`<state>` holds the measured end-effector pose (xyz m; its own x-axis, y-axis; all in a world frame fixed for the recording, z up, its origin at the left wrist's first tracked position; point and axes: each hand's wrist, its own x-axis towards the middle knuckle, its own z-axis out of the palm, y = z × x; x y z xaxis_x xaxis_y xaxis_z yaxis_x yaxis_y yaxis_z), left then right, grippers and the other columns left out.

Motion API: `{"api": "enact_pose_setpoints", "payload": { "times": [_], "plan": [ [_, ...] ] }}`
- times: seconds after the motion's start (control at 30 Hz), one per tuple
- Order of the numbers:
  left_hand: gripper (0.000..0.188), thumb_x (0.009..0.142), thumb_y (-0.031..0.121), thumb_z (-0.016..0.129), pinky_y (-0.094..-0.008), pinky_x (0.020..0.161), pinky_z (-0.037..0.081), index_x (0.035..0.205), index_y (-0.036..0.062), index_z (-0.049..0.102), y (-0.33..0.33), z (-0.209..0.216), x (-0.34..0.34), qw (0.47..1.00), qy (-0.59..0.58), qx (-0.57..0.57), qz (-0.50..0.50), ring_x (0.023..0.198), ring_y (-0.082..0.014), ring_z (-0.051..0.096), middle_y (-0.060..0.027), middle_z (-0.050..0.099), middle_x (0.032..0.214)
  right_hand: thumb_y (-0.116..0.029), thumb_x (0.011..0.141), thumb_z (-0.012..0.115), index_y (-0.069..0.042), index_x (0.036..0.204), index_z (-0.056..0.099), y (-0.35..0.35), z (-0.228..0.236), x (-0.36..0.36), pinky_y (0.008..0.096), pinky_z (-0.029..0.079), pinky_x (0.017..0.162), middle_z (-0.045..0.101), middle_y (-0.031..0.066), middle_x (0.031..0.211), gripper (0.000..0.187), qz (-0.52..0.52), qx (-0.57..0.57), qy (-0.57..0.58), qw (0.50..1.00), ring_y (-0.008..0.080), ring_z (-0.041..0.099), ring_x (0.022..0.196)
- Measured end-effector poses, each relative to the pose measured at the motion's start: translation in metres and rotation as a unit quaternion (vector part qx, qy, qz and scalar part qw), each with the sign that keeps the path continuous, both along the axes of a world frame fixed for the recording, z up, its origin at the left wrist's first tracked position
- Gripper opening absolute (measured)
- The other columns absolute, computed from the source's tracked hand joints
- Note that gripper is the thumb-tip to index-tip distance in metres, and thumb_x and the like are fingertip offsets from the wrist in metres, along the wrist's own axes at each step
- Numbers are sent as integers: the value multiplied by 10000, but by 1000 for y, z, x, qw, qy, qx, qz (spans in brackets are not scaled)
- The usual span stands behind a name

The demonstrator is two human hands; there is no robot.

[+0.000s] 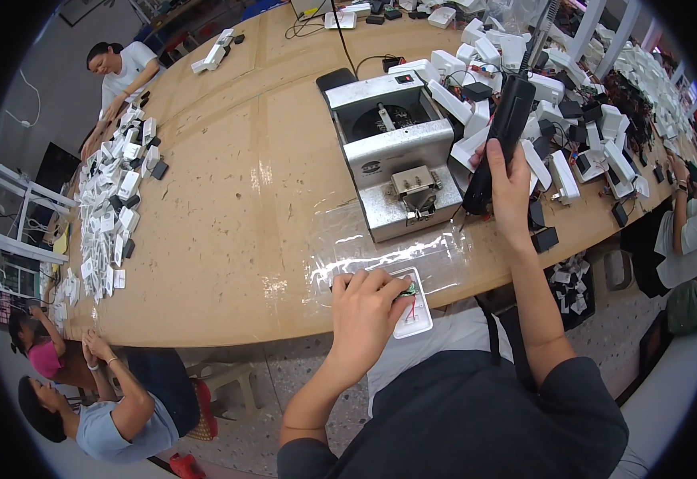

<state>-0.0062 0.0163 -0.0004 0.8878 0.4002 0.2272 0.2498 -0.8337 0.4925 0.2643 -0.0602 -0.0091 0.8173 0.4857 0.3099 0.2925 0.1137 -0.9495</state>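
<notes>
Left hand (pixel 364 307) is down at the near edge of the wooden table (pixel 229 199), fingers curled over and gripping a small white case (pixel 414 307) with a green part and red wires showing inside it. That case sits just in front of the grey metal machine (pixel 396 156), on a sheet of clear plastic film (pixel 380 247) spread between the machine and the table edge. Right hand (pixel 508 188) is up beside the machine's right flank, clenched around a black power screwdriver (pixel 500 136), tool tilted, tip pointing down toward the table near the machine's front corner. Behind and to the right of the machine: a heap of white cases (pixel 540 88) and black parts. Far left of the machine, other people (pixel 121 68) sit by a spread of small white pieces (pixel 117 207).
</notes>
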Motion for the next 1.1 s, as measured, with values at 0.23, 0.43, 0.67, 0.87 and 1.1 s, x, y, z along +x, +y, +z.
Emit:
{"api": "enact_pose_setpoints", "payload": {
  "times": [0.23,0.43,0.67,0.87,1.1],
  "plan": [
    [229,840,189,762,-375,823,405,1061,133,751,3,-3,-4,999,-25,-33,-13,875,-212,601,-5,629,887,-357,1076,507,-14,1413,366,-3,28,-29,298,543,539,551,75,874,501,105,215,-28,971,128,599,622],
    [230,792,182,808,-382,760,417,1008,110,777,4,-4,-2,998,-57,-38,-15,806,-242,609,-33,649,849,-747,1000,274,-1,1440,348,23,98,-51,270,474,488,512,74,798,869,157,277,-9,948,135,519,542],
    [228,825,175,772,-376,749,420,1044,113,765,1,-1,-3,999,-29,-43,-12,829,-239,606,-32,639,885,-778,964,348,-17,1411,340,55,99,-65,272,485,519,502,61,787,882,166,220,-64,959,137,540,557],
    [226,826,177,771,-377,746,423,1041,109,765,3,0,-3,999,-24,-43,-9,829,-240,606,-35,642,883,-770,944,433,-8,1400,343,60,83,-66,272,485,510,507,65,770,892,173,215,-50,960,137,543,552],
    [259,779,196,808,-384,731,423,1030,137,778,4,-6,-2,998,-48,-46,-2,780,-250,598,-30,624,820,-782,910,492,4,1396,343,62,80,-67,264,493,492,528,66,756,936,177,210,-50,960,138,560,542]
  ]
}}
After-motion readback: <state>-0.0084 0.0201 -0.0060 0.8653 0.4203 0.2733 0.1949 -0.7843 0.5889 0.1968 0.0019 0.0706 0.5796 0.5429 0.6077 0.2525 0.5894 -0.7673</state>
